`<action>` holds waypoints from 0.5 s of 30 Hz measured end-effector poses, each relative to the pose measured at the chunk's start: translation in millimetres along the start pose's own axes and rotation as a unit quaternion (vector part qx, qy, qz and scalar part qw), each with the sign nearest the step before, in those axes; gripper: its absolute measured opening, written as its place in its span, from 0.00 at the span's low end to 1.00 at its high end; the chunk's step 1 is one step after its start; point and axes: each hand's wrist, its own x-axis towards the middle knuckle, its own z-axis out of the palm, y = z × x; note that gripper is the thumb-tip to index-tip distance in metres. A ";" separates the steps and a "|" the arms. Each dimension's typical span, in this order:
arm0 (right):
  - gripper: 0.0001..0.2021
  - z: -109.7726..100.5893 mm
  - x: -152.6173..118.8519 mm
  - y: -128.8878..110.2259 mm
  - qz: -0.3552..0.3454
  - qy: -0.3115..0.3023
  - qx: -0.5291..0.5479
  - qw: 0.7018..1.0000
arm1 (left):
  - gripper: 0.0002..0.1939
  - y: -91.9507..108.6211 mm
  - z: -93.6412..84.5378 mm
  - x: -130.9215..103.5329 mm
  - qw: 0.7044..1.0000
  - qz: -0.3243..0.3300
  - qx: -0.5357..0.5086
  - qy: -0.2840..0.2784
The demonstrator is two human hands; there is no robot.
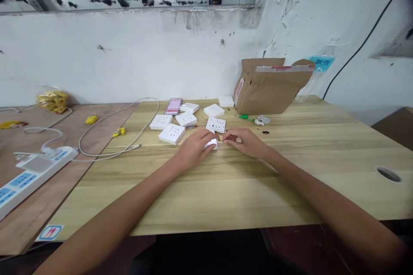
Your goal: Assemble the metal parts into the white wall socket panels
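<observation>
My left hand (195, 148) rests over a small white plastic piece (212, 143), its fingers and thumb closed on it against the table. Close beside it, my right hand (247, 142) has thumb and fingertips pinched together; whatever they hold is too small to make out. Tiny brass-coloured bits show between the two hands. Just beyond my fingertips lies a white socket faceplate (216, 125) with several holes. Several more white wall sockets lie around, among them one at the left (172, 133) and another behind (214, 111).
A brown cardboard box (271, 88) stands against the wall. Near it lie a green-handled tool (245, 117) and clear plastic pieces (262, 120). Leftward are a white power strip (35, 176), a looping white cable (112, 154) and yellow parts (118, 132). A round hole (388, 175) pierces the table at right.
</observation>
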 end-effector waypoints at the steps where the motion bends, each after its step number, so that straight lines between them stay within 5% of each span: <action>1: 0.11 1.7 0.6 -4.4 0.002 0.002 0.016 1.000 | 0.09 -0.8 0.2 -0.4 1.000 0.000 0.000 0.010; 10: 0.16 6.4 1.5 -10.8 0.089 -0.022 0.169 0.981 | 0.04 -2.5 -1.8 -0.6 0.998 0.010 -0.025 0.048; 15: 0.17 9.9 1.0 -12.8 0.091 -0.015 0.167 0.982 | 0.04 -1.0 -1.9 -0.4 0.998 -0.008 -0.035 0.047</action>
